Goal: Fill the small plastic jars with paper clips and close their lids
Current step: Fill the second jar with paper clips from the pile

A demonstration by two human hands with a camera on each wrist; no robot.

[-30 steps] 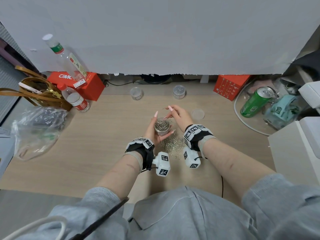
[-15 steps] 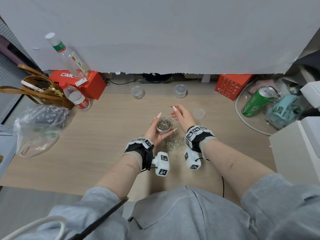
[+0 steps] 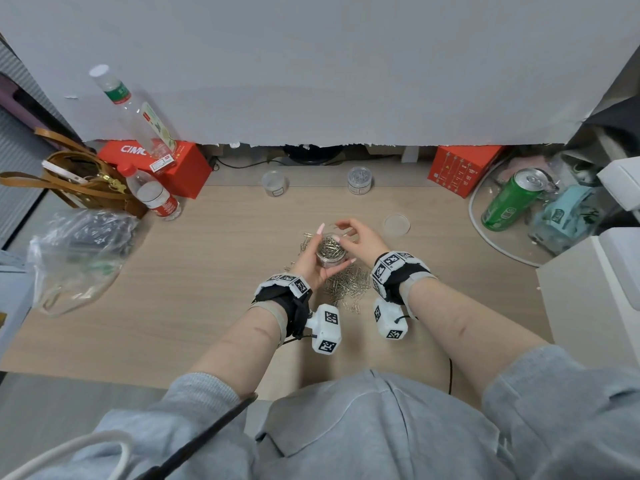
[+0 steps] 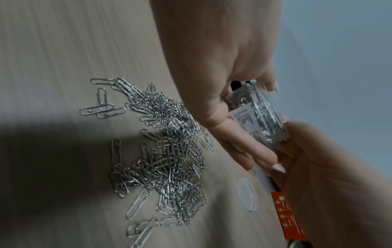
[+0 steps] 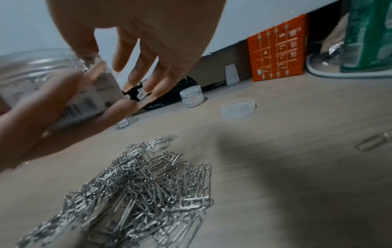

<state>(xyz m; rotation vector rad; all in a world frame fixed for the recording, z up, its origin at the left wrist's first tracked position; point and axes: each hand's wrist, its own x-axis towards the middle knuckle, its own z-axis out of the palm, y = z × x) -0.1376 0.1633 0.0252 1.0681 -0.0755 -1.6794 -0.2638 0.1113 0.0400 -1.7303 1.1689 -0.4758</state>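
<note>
Head view: jar [image 3: 330, 252], near full, gripped by left hand [image 3: 311, 268]; right hand [image 3: 362, 239] loosely spread, empty; lid [image 3: 396, 224] to be fetched, seated squarely.

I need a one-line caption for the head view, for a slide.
Left hand holds an open jar full of paper clips; right hand hovers beside its rim above the loose pile.

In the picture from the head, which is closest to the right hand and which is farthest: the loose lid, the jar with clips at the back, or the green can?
From the right hand:
1. Loose lid, just to its right.
2. Jar with clips, at the back of the desk.
3. Green can, far right.
</note>
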